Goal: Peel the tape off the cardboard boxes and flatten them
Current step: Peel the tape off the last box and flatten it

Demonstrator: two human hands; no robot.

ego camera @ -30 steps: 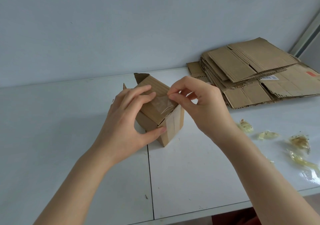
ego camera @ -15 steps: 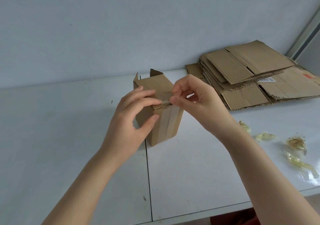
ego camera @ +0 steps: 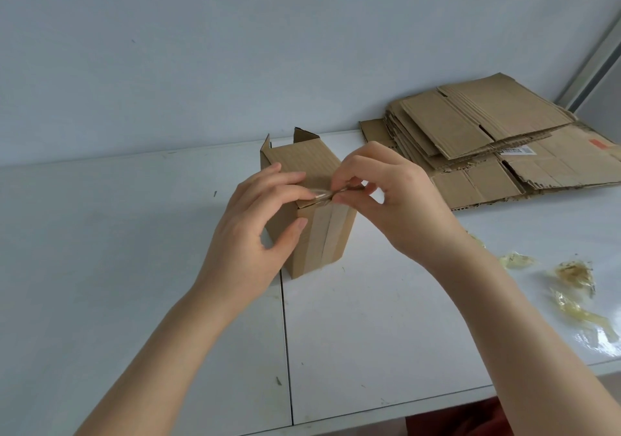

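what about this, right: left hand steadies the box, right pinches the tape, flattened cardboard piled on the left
Wrong: the head view shows the flattened cardboard piled on the right. Left hand steadies the box, right hand pinches the tape.

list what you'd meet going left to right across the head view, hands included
left hand → cardboard box → right hand, pinching the tape strip → crumpled tape scraps. The flattened cardboard stack spans behind the last two, so it is left out.
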